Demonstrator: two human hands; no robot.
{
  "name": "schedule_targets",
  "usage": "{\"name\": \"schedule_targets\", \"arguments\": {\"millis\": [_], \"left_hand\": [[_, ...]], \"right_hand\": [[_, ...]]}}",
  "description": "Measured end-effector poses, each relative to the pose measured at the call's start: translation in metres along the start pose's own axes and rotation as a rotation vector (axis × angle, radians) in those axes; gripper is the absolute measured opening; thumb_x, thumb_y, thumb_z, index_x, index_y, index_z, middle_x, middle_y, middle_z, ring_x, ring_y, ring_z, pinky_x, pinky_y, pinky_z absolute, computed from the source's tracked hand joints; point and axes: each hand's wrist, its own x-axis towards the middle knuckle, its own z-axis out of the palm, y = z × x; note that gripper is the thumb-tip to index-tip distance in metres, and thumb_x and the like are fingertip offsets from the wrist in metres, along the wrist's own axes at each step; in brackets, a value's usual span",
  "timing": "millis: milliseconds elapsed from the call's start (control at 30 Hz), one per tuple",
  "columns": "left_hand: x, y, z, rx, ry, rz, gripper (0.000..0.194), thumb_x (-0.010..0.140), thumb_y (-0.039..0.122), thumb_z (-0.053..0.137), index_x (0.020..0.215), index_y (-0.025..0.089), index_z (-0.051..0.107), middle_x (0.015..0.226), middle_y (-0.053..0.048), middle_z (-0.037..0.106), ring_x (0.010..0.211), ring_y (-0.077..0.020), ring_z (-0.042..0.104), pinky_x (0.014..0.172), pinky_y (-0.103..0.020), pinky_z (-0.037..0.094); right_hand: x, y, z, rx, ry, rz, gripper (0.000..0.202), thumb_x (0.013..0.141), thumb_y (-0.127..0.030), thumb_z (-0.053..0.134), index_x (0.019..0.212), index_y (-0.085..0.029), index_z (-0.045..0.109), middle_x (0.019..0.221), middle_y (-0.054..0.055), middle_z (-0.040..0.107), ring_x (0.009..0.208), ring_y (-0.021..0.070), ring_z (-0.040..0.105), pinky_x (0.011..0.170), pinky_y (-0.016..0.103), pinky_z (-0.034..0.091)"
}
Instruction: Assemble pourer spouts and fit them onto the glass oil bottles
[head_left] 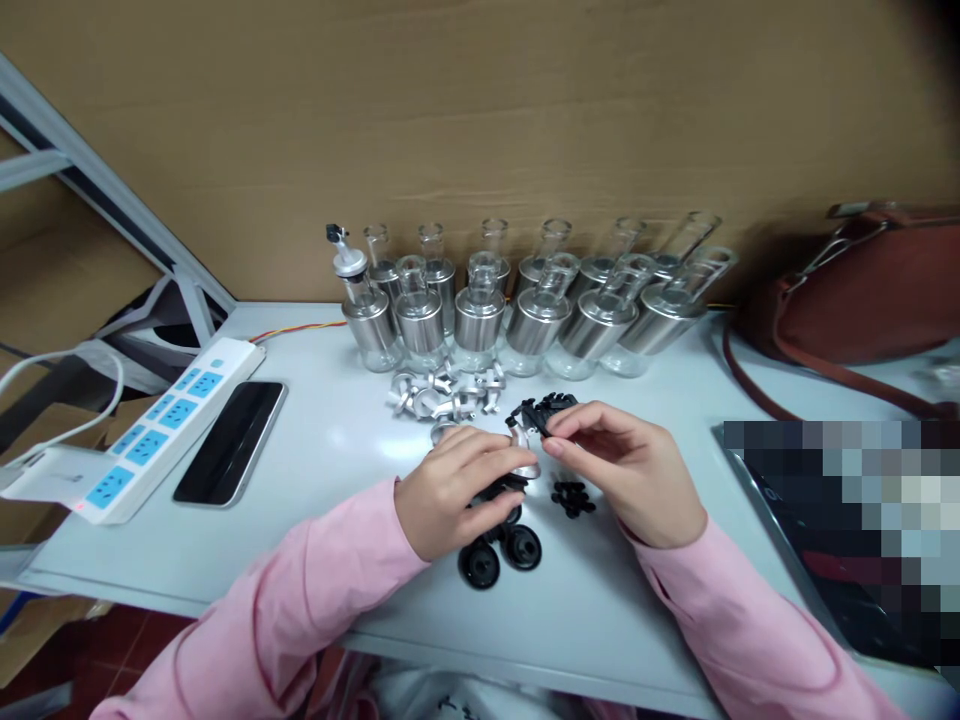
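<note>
My left hand [461, 485] is closed round a silver metal spout [526, 462], which has a small black piece at its tip. Just right of it, my right hand [626, 465] pinches at the edge of a pile of small black parts [551, 408]; what is between its fingertips is too small to make out. Below my left hand lie round black caps [523, 547], partly covered by it. Small black pieces [574, 498] form a cluster under my right hand. Several silver spouts [450, 392] lie beyond my left hand.
Two rows of glass bottles with metal bands [480, 315] stand at the back; the leftmost front one carries a spout [349, 262]. At the left are a power strip [169, 430] and a phone [231, 443]. A brown bag [870, 290] and a dark screen [795, 540] are at the right.
</note>
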Motion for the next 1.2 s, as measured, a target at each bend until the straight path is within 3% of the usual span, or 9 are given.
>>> {"name": "schedule_targets", "arguments": {"millis": [300,500,733,1200], "left_hand": [[-0.0019,0.0004,0.0019,0.006,0.015,0.034,0.031,0.089,0.022,0.050,0.118,0.011,0.045,0.102,-0.011,0.059,0.095,-0.0190,0.055,0.083,-0.033,0.049],[-0.0031,-0.0012,0.0020,0.038,0.035,0.014,0.027,0.090,0.020,0.047,0.115,0.013,0.048,0.114,-0.012,0.042,0.098,-0.0163,0.053,0.087,-0.031,0.051],[-0.0026,-0.0029,0.0015,0.058,0.010,0.028,0.025,0.089,0.021,0.048,0.112,0.011,0.049,0.129,-0.018,0.029,0.100,-0.0187,0.052,0.090,-0.037,0.051],[-0.0015,-0.0022,-0.0003,0.059,-0.049,0.015,0.024,0.092,0.023,0.042,0.113,0.012,0.047,0.131,-0.024,0.036,0.094,-0.0193,0.059,0.086,-0.039,0.051]], "right_hand": [[-0.0045,0.0042,-0.0030,-0.105,-0.006,-0.093,0.006,0.072,-0.020,0.067,0.070,-0.020,0.062,0.069,0.001,0.064,0.068,0.0145,0.058,0.065,0.027,0.046],[-0.0055,0.0027,-0.0031,-0.210,0.047,-0.180,0.005,0.075,-0.018,0.064,0.073,-0.020,0.060,0.070,0.001,0.063,0.068,0.0155,0.057,0.066,0.030,0.044],[-0.0066,0.0031,-0.0027,-0.244,0.040,-0.199,0.006,0.076,-0.018,0.063,0.073,-0.021,0.059,0.071,0.001,0.062,0.069,0.0160,0.057,0.066,0.031,0.044],[-0.0055,0.0000,-0.0022,-0.309,0.029,-0.184,0.005,0.076,-0.020,0.061,0.071,-0.021,0.058,0.070,0.002,0.063,0.068,0.0176,0.058,0.066,0.032,0.046]]}}
